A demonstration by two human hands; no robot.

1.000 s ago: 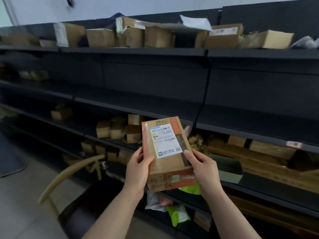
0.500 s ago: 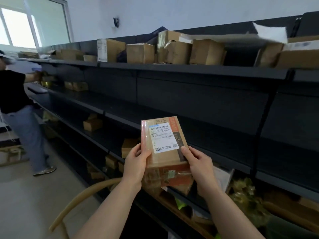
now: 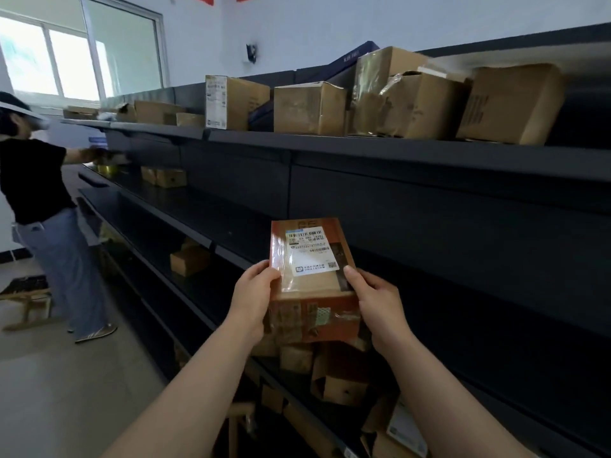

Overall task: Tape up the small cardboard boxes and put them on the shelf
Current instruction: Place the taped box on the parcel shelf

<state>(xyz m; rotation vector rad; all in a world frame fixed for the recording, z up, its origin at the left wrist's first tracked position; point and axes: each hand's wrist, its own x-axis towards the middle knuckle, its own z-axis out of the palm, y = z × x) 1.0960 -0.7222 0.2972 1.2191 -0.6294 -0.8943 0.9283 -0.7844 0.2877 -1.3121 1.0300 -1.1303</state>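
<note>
While side by side, left hand (image 3: 253, 297) and right hand (image 3: 377, 305) around box (image 3: 315, 287)

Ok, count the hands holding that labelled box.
2. The left hand grips the box at its left edge, the right hand at its right edge, thumbs on top. None looks hidden.

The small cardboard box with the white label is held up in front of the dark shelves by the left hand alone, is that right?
Not quite: both hands hold it. The head view shows the left hand gripping the small cardboard box at its left edge, the right hand at its right edge. White label and dark shelves are correct.
</note>
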